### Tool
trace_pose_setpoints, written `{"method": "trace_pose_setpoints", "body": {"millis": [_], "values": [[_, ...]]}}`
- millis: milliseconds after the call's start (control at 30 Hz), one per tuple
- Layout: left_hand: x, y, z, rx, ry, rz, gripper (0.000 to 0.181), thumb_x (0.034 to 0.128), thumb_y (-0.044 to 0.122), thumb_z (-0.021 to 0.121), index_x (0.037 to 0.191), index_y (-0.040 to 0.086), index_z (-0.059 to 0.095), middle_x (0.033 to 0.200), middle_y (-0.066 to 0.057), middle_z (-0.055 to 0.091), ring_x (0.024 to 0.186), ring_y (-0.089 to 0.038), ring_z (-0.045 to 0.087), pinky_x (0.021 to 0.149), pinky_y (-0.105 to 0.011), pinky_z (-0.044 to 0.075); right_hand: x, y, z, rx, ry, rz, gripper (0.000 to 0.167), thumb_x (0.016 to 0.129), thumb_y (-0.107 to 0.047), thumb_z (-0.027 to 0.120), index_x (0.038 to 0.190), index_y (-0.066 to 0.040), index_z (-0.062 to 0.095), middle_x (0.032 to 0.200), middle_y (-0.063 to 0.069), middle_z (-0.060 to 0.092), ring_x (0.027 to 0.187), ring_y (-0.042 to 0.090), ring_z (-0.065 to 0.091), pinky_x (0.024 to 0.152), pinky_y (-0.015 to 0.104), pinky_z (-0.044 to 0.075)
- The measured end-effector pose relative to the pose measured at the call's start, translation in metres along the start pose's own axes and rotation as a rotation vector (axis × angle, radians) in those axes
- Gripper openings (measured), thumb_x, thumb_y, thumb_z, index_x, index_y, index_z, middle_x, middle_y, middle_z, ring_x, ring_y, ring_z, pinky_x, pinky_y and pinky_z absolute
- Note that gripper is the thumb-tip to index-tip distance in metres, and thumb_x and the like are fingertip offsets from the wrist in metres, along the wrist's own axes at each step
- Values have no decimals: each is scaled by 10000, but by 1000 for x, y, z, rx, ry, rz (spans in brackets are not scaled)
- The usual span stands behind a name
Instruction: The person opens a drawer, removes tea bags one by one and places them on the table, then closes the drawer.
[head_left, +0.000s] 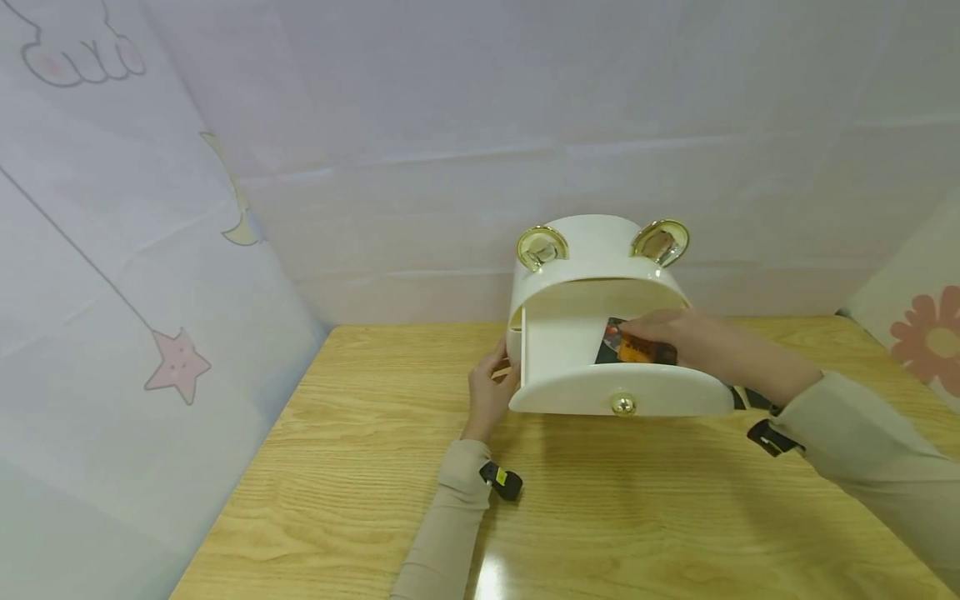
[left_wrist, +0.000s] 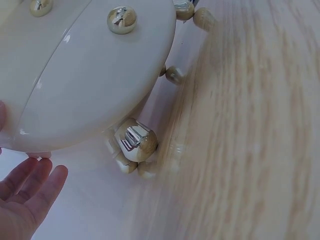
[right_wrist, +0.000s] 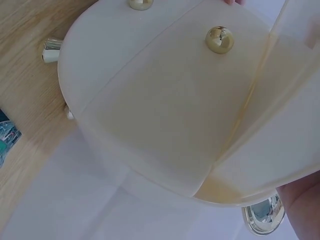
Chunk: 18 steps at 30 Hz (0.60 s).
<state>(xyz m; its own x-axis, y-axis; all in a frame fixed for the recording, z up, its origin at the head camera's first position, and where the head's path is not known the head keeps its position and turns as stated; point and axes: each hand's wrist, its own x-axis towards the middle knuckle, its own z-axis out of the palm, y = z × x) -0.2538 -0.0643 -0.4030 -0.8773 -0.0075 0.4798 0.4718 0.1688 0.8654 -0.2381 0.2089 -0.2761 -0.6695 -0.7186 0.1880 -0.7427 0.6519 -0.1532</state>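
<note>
A white rounded box (head_left: 596, 237) with gold-rimmed ears stands on the table, its top drawer (head_left: 573, 392) pulled out by a gold knob's front. Inside that drawer, my right hand (head_left: 675, 333) pinches a dark and orange packet (head_left: 633, 350). My left hand (head_left: 491, 396) rests at the box's left side, fingers extended. In the left wrist view the left hand (left_wrist: 30, 200) lies beside the box's rounded edge (left_wrist: 90, 100), its fingers slightly bent. The right wrist view shows part of the right hand (right_wrist: 305, 207) over the drawer's rim; the packet is hidden there.
The box stands on gold feet (left_wrist: 136, 141) on the wooden table (head_left: 375, 450). Below the drawer are closed fronts with gold knobs (right_wrist: 220, 40). Something dark (head_left: 750, 398) lies behind the right wrist, and a blue-green item (right_wrist: 7, 137) lies beside the box. A pale patterned cloth (head_left: 420, 200) hangs behind.
</note>
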Motion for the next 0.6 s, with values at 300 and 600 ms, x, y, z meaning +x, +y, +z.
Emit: {"method": "trace_pose_setpoints", "body": {"millis": [300,600], "values": [[-1,0,0,2,2,6,455,870,-9,578,1302,-47,439,1106,-241,577,958,-356,581,766,-403,526,3,0,-1,0,-1,-18,640,764,-301,732,1264,34,511,1181,204,561,1071,356,523,855,506,443],[0,1,1,11,-6,14,452,869,-27,567,1300,-56,435,1096,-243,578,948,-350,588,753,-344,534,3,2,1,-26,77,-118,601,791,-292,697,1252,47,514,1111,194,599,1003,339,562,809,488,462]]}}
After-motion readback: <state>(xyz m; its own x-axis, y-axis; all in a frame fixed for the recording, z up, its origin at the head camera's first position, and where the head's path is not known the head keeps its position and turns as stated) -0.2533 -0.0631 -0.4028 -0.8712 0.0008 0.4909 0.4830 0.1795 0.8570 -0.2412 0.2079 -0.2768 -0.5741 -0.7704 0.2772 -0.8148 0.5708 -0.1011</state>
